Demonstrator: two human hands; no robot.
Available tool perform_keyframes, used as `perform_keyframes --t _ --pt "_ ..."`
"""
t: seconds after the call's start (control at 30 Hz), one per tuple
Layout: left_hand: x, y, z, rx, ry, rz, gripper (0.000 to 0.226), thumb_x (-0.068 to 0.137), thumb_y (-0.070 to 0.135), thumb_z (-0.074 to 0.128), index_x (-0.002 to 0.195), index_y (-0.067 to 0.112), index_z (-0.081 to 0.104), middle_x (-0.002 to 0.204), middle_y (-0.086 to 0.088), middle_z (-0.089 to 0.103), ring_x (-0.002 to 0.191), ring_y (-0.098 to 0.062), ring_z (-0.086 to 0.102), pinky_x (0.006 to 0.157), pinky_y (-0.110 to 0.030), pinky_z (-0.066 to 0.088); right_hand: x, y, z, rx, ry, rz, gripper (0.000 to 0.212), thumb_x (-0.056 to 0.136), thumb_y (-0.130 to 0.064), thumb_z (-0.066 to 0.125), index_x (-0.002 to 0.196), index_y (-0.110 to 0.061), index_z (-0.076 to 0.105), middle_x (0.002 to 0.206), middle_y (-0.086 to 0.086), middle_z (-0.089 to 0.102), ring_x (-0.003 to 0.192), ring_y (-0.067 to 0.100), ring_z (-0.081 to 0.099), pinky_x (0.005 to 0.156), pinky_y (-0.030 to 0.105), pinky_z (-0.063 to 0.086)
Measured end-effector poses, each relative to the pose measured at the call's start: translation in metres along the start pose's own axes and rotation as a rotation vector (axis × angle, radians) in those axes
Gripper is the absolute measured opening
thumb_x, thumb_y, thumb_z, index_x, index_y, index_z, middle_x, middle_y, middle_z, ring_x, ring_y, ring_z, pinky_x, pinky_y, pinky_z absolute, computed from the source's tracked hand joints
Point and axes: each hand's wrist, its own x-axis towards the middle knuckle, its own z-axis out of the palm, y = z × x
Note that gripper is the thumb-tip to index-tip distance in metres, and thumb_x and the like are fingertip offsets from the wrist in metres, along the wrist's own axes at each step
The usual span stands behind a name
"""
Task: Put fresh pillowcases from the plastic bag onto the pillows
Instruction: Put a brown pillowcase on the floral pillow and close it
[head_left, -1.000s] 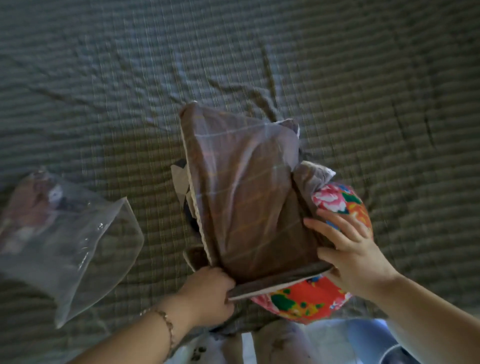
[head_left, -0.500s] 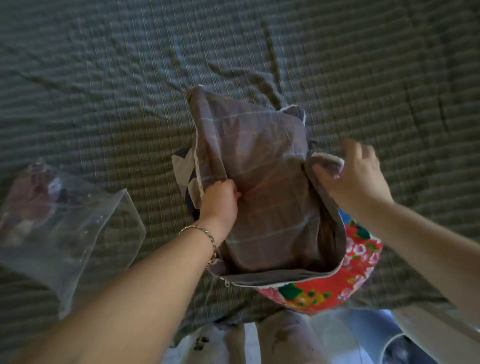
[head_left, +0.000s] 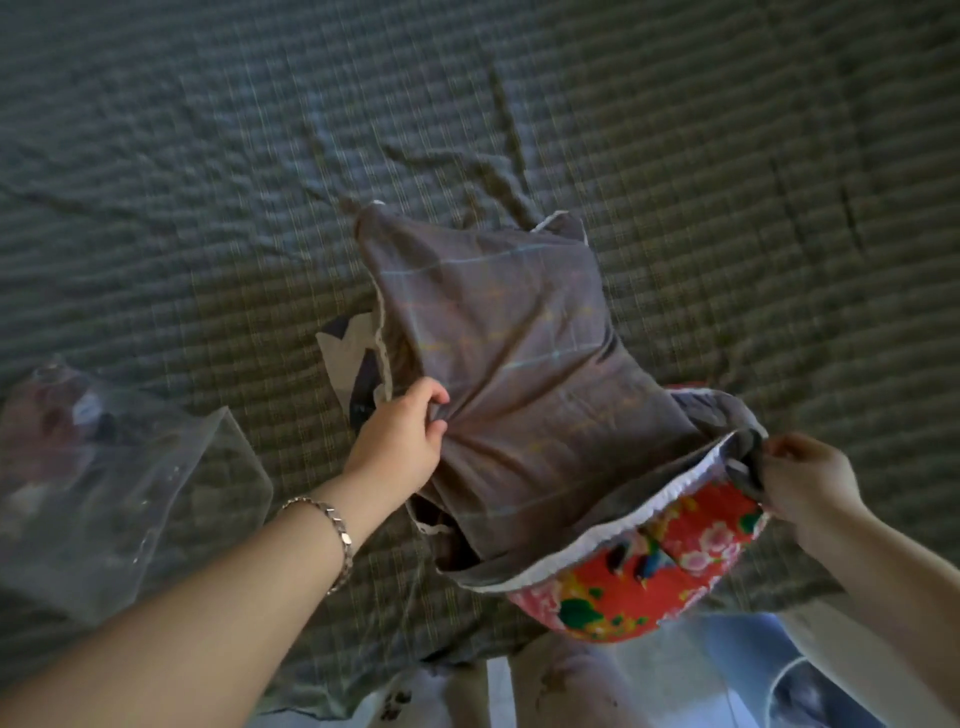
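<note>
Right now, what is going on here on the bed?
A person is fitting a grey checked pillowcase over a red floral pillow on the bed. The left hand pinches the fabric near its left edge; the right hand grips the rim of the opening. The pillow's near end sticks out, not yet covered. A clear plastic bag lies to the left.

Left hand (head_left: 400, 441): bare, fingers plain. Left wrist: my bracelet (head_left: 332, 525), flat silver-toned metal links, squarish, bright along the edges where light catches; it wraps the wrist closely. Left forearm bare to the edge of the frame. Right hand (head_left: 805, 483): bare, somewhat blurred, finer detail lost. Right forearm bare likewise. Low in the frame, my trousers (head_left: 566, 680): pale fabric with small dark marks scattered on it; too soft in focus to tell print from stain.
</note>
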Motion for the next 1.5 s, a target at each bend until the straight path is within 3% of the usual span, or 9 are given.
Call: perform_keyframes --t 0.17,0.3,0.37,0.5,0.7,0.87,1.1,1.33,1.5 --pt "-0.01 0.013 -0.006 0.43 -0.394 0.031 0.028 0.094 0.016 0.045 0.121 0.023 0.048 0.105 -0.001 0.059 0.093 -0.022 0.058 0.076 -0.034 0.049 0.023 -0.009 0.004 -0.257 -0.054 -0.127 0.009 0.087 -0.008 0.055 0.084 -0.009 0.063 0.076 0.011 0.057 0.076 0.026 0.05 0.068 0.029 0.036" --pt "-0.001 0.037 -0.017 0.713 -0.263 0.014 0.03 0.091 0.013 0.046 0.115 0.023 0.061 0.118 -0.001 0.054 0.112 -0.025 0.05 0.087 -0.035 0.043 0.033 -0.002 0.006 -0.14 -0.129 -0.008 0.044 0.085 -0.03 0.063 0.124 -0.011 0.053 0.113 0.016 0.058 0.099 0.031 0.055 0.083 0.036 0.045" --pt "0.001 0.051 -0.008 0.535 -0.142 0.058 0.022 0.089 0.021 0.051 0.105 0.019 0.065 0.116 -0.001 0.05 0.11 -0.026 0.048 0.091 -0.036 0.044 0.035 0.007 0.006 -0.032 -0.262 0.185 0.051 0.088 -0.033 0.058 0.13 -0.008 0.046 0.111 0.019 0.058 0.096 0.033 0.057 0.077 0.037 0.047" --pt "0.013 0.089 0.011 0.071 0.026 -0.03 0.045 0.084 0.044 0.059 0.121 0.02 0.053 0.125 -0.006 0.044 0.115 -0.028 0.048 0.095 -0.035 0.042 0.029 0.014 0.005 -0.091 -0.396 0.194 0.021 0.092 -0.023 0.053 0.104 -0.006 0.058 0.078 0.014 0.058 0.07 0.025 0.053 0.06 0.029 0.041" --pt "0.105 0.121 0.027 0.78 -0.252 0.226 0.088 0.081 0.031 0.064 0.147 0.036 0.005 0.157 -0.002 0.0 0.144 -0.027 0.003 0.112 -0.052 0.015 0.0 0.007 -0.004 -0.022 -0.307 0.124 0.017 0.08 -0.006 0.067 0.07 -0.002 0.053 0.061 0.012 0.053 0.054 0.019 0.05 0.037 0.014 0.041" --pt "0.098 0.123 0.037 1.077 -0.154 0.606 0.031 0.094 0.018 0.042 0.124 0.021 0.049 0.126 -0.004 0.055 0.119 -0.026 0.049 0.093 -0.036 0.037 -0.037 0.014 0.001 0.026 -0.267 -0.027 0.021 0.07 -0.01 0.071 0.079 0.004 0.058 0.066 0.014 0.058 0.065 0.027 0.055 0.06 0.037 0.046" --pt "0.061 0.09 -0.107 0.597 0.23 0.459 0.007 0.072 0.016 0.051 0.075 0.01 0.056 0.089 -0.012 0.058 0.086 -0.037 0.06 0.06 -0.035 0.042 -0.094 -0.044 -0.027 0.243 -0.18 -0.153 0.038 0.067 -0.011 0.068 0.052 -0.015 0.033 0.047 0.0 0.036 0.043 0.015 0.035 0.043 0.025 0.03" --pt "0.026 0.075 -0.203 0.098 0.835 0.566 0.007 0.067 0.005 0.047 0.06 0.005 0.049 0.067 -0.012 0.045 0.062 -0.024 0.044 0.054 -0.028 0.023 -0.155 -0.116 -0.065 0.367 0.115 -0.717 0.021 0.058 -0.017 0.074 0.069 -0.009 0.057 0.061 0.002 0.057 0.057 0.016 0.049 0.052 0.031 0.041" --pt "-0.011 -0.015 -0.147 0.121 0.686 0.253 0.005 0.069 -0.003 0.062 0.07 0.001 0.06 0.075 -0.017 0.054 0.073 -0.031 0.053 0.057 -0.033 0.033 -0.153 -0.07 -0.012 0.244 0.233 -0.817 0.028 0.061 -0.01 0.079 0.066 -0.015 0.052 0.06 -0.009 0.049 0.055 0.007 0.044 0.047 0.021 0.032"
